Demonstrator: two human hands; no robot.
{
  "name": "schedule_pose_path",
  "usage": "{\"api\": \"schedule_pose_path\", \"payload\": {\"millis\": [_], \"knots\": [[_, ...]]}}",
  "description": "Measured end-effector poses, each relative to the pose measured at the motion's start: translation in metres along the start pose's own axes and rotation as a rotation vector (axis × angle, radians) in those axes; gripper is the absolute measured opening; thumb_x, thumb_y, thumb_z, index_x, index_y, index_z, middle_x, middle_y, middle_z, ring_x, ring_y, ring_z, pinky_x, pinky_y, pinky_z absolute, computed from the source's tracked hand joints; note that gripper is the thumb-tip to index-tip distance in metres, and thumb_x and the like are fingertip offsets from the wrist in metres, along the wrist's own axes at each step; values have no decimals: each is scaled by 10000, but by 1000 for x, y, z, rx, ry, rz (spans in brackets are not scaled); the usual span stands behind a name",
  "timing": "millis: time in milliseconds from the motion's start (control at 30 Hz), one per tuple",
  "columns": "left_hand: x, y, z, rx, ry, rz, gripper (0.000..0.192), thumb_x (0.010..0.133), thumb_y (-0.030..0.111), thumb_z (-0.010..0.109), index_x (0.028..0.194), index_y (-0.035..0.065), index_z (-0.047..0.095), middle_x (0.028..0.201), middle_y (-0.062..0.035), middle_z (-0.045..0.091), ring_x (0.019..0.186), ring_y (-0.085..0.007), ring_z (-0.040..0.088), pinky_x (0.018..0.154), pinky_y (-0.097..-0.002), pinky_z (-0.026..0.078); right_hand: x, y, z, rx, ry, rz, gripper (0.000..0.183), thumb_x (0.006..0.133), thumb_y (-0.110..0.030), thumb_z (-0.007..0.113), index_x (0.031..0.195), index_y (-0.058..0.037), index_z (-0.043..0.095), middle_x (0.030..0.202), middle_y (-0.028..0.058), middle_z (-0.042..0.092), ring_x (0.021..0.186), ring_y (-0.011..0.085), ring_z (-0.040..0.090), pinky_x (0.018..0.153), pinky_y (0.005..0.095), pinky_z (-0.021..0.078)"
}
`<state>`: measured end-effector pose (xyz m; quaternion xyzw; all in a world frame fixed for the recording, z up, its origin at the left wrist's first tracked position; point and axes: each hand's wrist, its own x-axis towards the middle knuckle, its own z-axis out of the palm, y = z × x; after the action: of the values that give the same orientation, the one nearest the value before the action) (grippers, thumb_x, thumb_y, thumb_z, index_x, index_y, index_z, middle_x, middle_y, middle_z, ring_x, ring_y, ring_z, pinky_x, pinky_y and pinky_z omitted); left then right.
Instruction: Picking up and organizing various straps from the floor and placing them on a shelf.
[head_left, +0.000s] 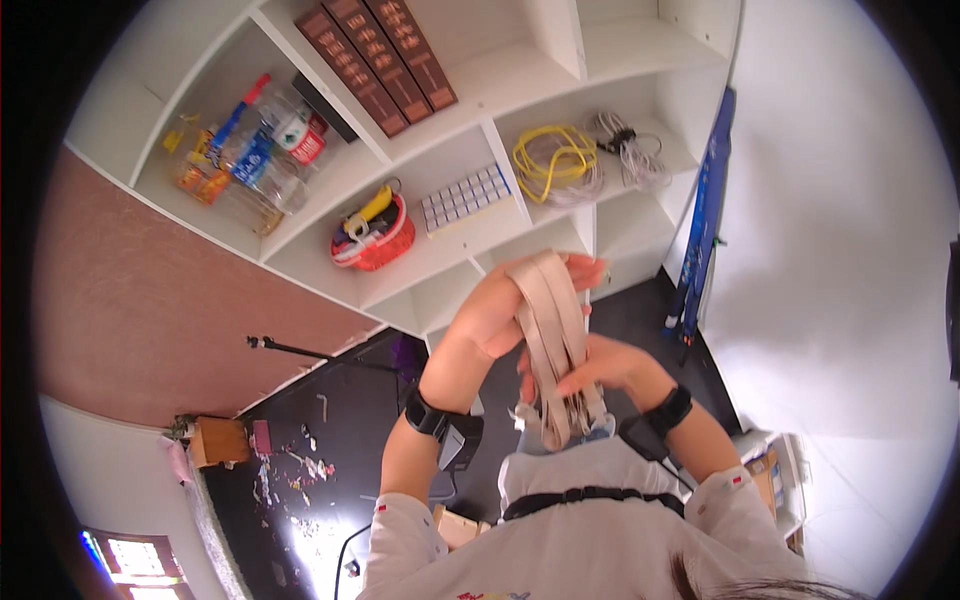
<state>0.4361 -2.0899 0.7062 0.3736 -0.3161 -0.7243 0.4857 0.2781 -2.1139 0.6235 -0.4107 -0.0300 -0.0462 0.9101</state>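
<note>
A long beige fabric strap (551, 330), folded into several loops, hangs between my two hands in front of my chest. The upper loops lie over my left hand (499, 311), whose fingers show behind and beyond the bundle. My right hand (611, 364) grips the lower part of the bundle, its thumb across the front. Gathered ends of the fabric dangle below it. Both wrists wear black straps with small devices.
White cubby shelves (480, 112) stand ahead, with plastic bottles (270, 150), a red basket (375, 232), dark boxed volumes (382, 60) and coiled cables (555, 161). A blue long bag (705, 217) leans on the right wall. A black stand (322, 352) and scattered scraps (307, 469) are at left.
</note>
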Motion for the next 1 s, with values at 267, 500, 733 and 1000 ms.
{"api": "schedule_pose_path", "payload": {"millis": [267,500,733,1000], "knots": [[10,20,-17,68,4,26,384,966,228,403,1212,-56,484,1295,-220,490,1188,-312,503,952,-416,460,-13,-10,5,65,128,131,422,776,-85,690,1143,3,501,925,147,640,838,239,657,759,353,538],[36,61,-24,205,-105,7,360,921,170,505,1229,-16,497,1235,-197,549,1127,-285,553,933,-367,472,-20,-55,11,96,180,131,426,776,-95,681,1149,7,503,915,147,632,809,247,660,724,352,545],[57,115,-35,657,-165,-83,442,807,84,584,1243,56,517,1146,-73,601,999,-165,607,831,-291,511,-13,-98,-7,49,247,157,416,761,-74,681,1136,12,524,872,140,634,761,247,662,689,355,553],[127,151,-76,388,-11,102,308,905,58,464,1206,14,507,1150,-128,597,1047,-225,596,907,-345,480,35,-152,-58,28,188,1,532,793,-98,678,1257,-12,432,1027,177,609,864,305,655,763,411,552]]}}
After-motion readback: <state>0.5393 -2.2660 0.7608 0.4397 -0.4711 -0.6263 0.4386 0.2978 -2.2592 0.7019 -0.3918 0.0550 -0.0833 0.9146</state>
